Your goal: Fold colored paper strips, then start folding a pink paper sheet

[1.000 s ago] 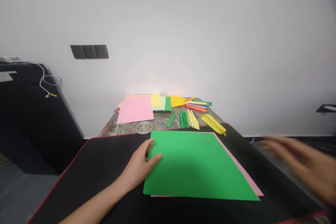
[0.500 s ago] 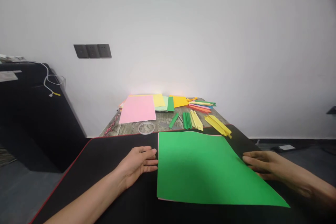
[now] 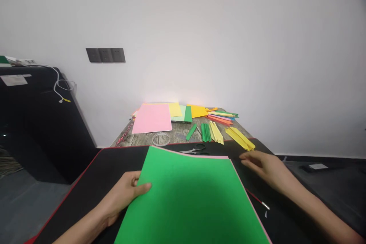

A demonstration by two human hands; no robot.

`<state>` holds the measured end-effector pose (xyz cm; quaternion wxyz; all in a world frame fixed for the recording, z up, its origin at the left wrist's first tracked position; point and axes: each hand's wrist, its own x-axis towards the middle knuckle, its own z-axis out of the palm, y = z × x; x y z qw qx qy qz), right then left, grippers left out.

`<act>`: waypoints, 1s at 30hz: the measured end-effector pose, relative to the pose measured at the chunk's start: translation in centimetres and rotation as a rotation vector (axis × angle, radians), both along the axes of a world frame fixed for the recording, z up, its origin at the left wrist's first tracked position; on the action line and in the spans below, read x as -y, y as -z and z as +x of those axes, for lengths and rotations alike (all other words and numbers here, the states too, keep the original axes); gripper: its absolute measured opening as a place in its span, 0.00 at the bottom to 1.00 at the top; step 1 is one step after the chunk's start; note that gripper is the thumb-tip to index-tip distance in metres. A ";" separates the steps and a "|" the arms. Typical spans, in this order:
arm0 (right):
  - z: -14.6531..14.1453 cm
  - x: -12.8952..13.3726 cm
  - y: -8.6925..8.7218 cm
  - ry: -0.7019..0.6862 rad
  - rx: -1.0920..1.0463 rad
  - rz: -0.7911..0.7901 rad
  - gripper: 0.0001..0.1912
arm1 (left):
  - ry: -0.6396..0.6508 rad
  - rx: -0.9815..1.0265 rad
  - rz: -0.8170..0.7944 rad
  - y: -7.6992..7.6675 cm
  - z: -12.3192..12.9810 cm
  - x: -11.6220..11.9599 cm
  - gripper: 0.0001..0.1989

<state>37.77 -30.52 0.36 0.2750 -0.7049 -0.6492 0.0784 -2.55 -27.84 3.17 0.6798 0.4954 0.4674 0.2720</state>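
Note:
A large green sheet of paper (image 3: 191, 198) lies over a pink one (image 3: 213, 156), whose edge shows along the top and right. My left hand (image 3: 126, 192) is closed on the left edge of the sheets, thumb on the green face, fingers mostly hidden beneath. Off to the right, my right hand (image 3: 261, 164) hovers apart from the paper with its fingers stretched out and nothing in them. Scissors (image 3: 196, 148) lie just past the sheets' far edge. A thin red stick with a silver end (image 3: 262, 203) pokes out by the right edge.
Farther back sit a pink sheet (image 3: 152, 118), an orange sheet (image 3: 197, 111), folded green strips (image 3: 206, 132), folded cream strips (image 3: 216, 132), a yellow folded strip (image 3: 240, 138) and a clear ring (image 3: 161, 139). A black cabinet (image 3: 34, 122) stands at the left.
The green and pink sheets have moved left and toward me, tilting in my left hand, which now grips their edge. My right hand has moved left. The scissors and red stick now show.

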 end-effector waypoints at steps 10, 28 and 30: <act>-8.4 -8.4 -2.9 -0.520 0.474 -0.117 0.25 | -0.089 0.082 -0.045 1.2 -6.5 3.3 0.30; -11.4 -16.0 -3.7 -0.289 0.476 -0.182 0.14 | -0.349 -0.355 0.599 0.5 -5.4 1.6 0.25; -12.9 -17.1 -3.2 -0.249 0.476 -0.207 0.13 | -0.298 -0.324 0.709 0.0 -5.4 3.2 0.22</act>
